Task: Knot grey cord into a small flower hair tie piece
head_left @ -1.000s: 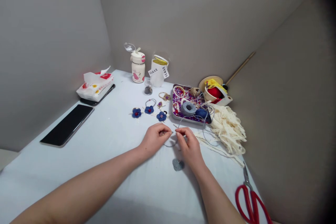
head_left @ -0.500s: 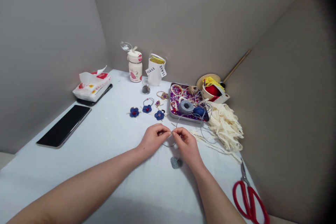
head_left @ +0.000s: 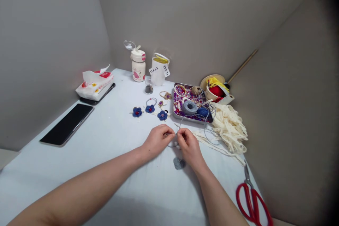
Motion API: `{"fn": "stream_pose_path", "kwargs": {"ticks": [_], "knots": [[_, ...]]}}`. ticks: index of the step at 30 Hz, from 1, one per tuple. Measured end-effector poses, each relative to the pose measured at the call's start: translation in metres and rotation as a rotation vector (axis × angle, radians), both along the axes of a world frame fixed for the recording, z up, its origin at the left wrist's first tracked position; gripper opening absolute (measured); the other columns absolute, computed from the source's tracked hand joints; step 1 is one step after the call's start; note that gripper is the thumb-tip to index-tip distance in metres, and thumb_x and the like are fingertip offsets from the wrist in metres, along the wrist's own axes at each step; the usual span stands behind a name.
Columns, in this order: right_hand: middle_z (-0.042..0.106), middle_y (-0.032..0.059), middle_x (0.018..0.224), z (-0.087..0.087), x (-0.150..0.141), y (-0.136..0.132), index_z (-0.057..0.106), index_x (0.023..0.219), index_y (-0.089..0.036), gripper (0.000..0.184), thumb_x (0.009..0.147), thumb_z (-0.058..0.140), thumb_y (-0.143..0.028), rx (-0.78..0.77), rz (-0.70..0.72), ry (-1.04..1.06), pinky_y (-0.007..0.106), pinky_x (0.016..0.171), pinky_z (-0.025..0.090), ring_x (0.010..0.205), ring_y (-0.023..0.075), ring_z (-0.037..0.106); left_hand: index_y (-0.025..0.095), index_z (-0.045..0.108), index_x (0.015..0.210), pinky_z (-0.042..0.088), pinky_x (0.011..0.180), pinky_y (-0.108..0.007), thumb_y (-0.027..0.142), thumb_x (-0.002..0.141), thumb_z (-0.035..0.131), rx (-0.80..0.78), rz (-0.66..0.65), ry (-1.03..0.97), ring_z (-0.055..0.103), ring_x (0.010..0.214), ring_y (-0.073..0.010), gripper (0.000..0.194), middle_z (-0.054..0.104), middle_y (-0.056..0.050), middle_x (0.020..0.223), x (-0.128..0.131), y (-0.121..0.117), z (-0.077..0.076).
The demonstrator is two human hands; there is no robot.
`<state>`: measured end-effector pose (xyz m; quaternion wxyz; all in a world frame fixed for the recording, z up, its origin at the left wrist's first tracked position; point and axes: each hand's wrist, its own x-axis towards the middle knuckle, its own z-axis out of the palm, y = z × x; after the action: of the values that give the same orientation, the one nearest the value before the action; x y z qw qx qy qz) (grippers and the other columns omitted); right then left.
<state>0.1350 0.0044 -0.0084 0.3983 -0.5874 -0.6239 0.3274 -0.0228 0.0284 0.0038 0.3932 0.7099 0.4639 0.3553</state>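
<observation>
My left hand (head_left: 159,140) and my right hand (head_left: 190,144) come together over the table, each pinching a thin grey cord (head_left: 173,146). A loop of it curves beneath my fingers. The exact spot gripped is mostly hidden by the fingertips. Just below, near my right wrist, is a small grey crocheted flower (head_left: 179,163); whether it hangs or rests on the table I cannot tell. Beyond my hands lie blue flowers with red or pink beads, among them one blue flower (head_left: 162,115) and a flower hair tie (head_left: 150,108).
A metal tray (head_left: 192,120) holds beads, a grey cord roll (head_left: 189,107) and blue yarn (head_left: 202,112). To its right is cream lace (head_left: 230,127). Red-handled scissors (head_left: 253,201) lie at the right edge. A phone (head_left: 67,124), tissues (head_left: 94,85) and a bottle (head_left: 138,67) stand farther off.
The whole view has shifted slightly, moving things a little right in the picture. My fingertips have drawn slightly apart, both still pinching at the cord.
</observation>
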Motion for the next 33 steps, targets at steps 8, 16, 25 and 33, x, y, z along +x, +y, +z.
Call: {"fn": "stream_pose_path", "kwargs": {"ticks": [8, 16, 25, 33], "knots": [[0.056, 0.0030, 0.082, 0.005, 0.001, 0.001, 0.049, 0.081, -0.020, 0.010, 0.089, 0.043, -0.021, 0.220, 0.125, -0.464, 0.035, 0.079, 0.033, 0.081, 0.0186, 0.053, 0.017, 0.063, 0.075, 0.041, 0.072, -0.026, 0.013, 0.082, 0.053, 0.117, -0.078, 0.141, 0.054, 0.075, -0.0144, 0.012, 0.060, -0.001, 0.076, -0.005, 0.001, 0.000], [0.058, 0.0041, 0.082, 0.008, -0.001, -0.001, 0.053, 0.083, -0.019, 0.013, 0.090, 0.042, -0.021, 0.248, 0.119, -0.498, 0.038, 0.082, 0.033, 0.083, 0.0199, 0.055, 0.017, 0.064, 0.075, 0.041, 0.072, -0.027, 0.014, 0.082, 0.052, 0.148, -0.095, 0.144, 0.054, 0.077, -0.0154, 0.014, 0.060, -0.002, 0.076, -0.005, 0.002, 0.001], [0.064, 0.0045, 0.087, 0.004, -0.005, -0.001, 0.063, 0.091, -0.019, 0.023, 0.086, 0.053, -0.039, 0.024, -0.088, 0.152, 0.030, 0.070, 0.044, 0.077, 0.0178, 0.057, 0.014, 0.065, 0.079, 0.042, 0.068, -0.025, 0.031, 0.078, 0.059, -0.276, 0.122, -0.315, 0.055, 0.071, -0.0143, 0.018, 0.064, -0.003, 0.077, 0.001, 0.003, 0.000], [0.061, 0.0013, 0.080, 0.008, -0.008, -0.003, 0.060, 0.084, -0.020, 0.016, 0.086, 0.053, -0.033, 0.033, -0.077, 0.127, 0.028, 0.068, 0.041, 0.073, 0.0158, 0.053, 0.015, 0.065, 0.079, 0.043, 0.067, -0.025, 0.027, 0.077, 0.058, -0.272, 0.102, -0.289, 0.055, 0.071, -0.0145, 0.014, 0.064, -0.003, 0.077, 0.005, -0.002, 0.001]]}}
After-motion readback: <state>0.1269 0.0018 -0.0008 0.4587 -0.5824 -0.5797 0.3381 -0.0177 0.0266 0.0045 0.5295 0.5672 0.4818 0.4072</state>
